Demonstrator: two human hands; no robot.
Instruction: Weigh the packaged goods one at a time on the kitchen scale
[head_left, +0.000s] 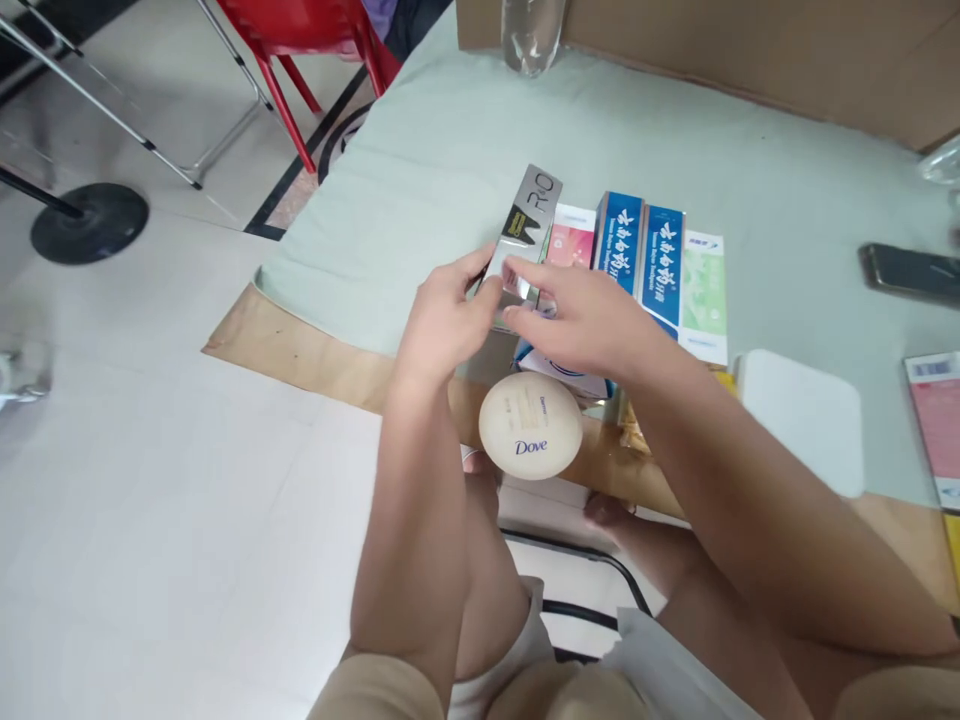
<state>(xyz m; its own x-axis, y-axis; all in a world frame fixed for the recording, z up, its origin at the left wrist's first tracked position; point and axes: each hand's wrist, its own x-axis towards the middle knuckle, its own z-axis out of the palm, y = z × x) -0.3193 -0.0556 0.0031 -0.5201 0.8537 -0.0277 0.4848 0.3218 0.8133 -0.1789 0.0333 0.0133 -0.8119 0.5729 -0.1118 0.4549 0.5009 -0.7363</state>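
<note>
In the head view, a silver R&O box (531,205) is held at the upper centre of the frame, gripped along its left side by the left hand (448,318) and pinched at its near end by the right hand (589,315). Blue Yunnan Baiyao toothpaste boxes (663,255) are seen to its right; a round Dove container (531,427) is seen below, at the centre.

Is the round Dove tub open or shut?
Shut. Seen from above, the Dove tub shows a smooth cream lid with printed words covering its whole round top, and no cream inside is showing.
</note>
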